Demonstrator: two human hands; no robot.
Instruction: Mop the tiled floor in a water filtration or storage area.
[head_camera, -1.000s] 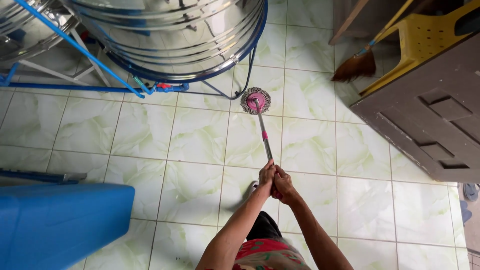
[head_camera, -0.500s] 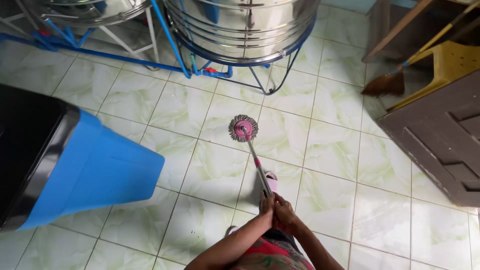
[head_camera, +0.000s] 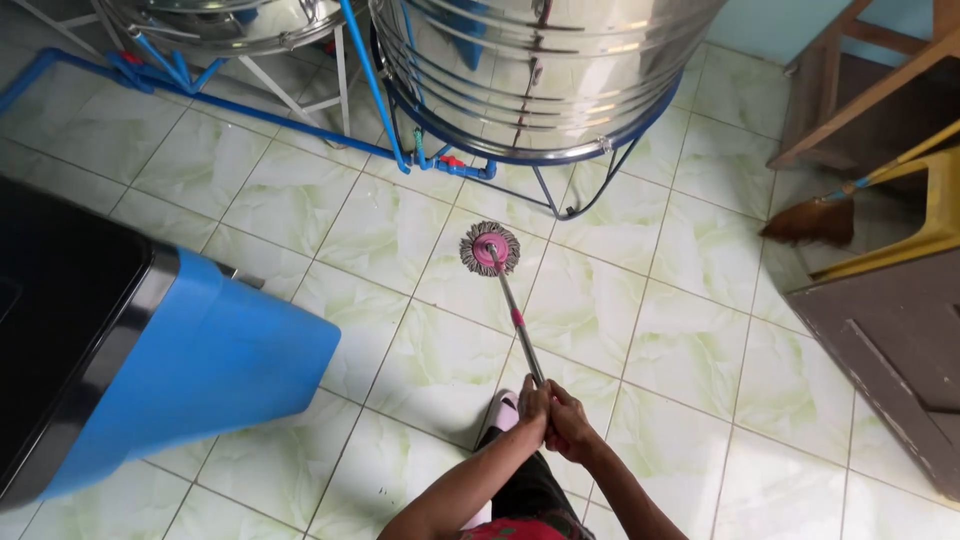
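Mop handle (head_camera: 520, 335) gripped by left hand (head_camera: 533, 403) and right hand (head_camera: 572, 420), both closed around it, mop head (head_camera: 489, 249) rested on tiled floor (head_camera: 690, 330) at 12 o'clock, blue bin (head_camera: 190, 370) at 9 o'clock, steel tank (head_camera: 540, 70) beyond.

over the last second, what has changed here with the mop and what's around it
The view swung left, so the blue bin came into the frame and now fills the left side. The round mop head sits farther out from the steel tank on the tiled floor. Unchanged: the left hand and right hand stay clasped together at the top of the mop handle, and the broom lies at the right.
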